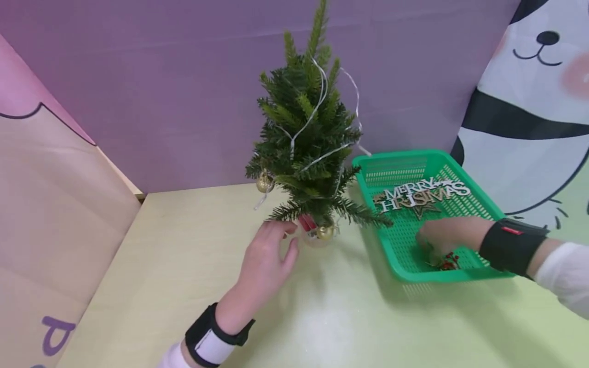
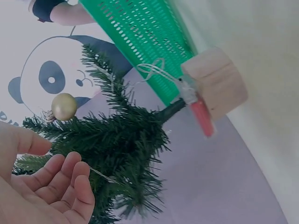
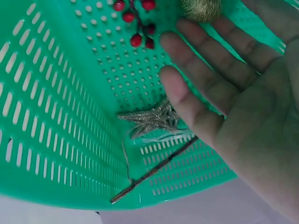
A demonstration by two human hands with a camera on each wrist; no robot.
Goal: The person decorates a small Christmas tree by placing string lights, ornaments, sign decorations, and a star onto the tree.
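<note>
A small Christmas tree (image 1: 299, 133) stands on a round wooden base (image 2: 217, 86), wrapped in a thin light string. My left hand (image 1: 264, 258) is beside its lowest branches, fingers loosely bent with nothing in them. Gold balls hang on the tree, one at the left (image 1: 265, 182) and one near the base (image 1: 325, 232). My right hand (image 1: 453, 235) reaches down into the green basket (image 1: 400, 274). In the right wrist view its fingers extend, fingertips right at a gold ball (image 3: 201, 8) and close to a sprig of red berries (image 3: 136, 40).
In the basket lie a "Merry Christmas" sign (image 1: 423, 194), a glittery star (image 3: 154, 119) and a thin brown stick (image 3: 154, 172). Beside the trunk is a red piece (image 2: 202, 117) with the light string. A purple cloth (image 1: 184, 102) and a panda print (image 1: 529, 148) stand behind the table.
</note>
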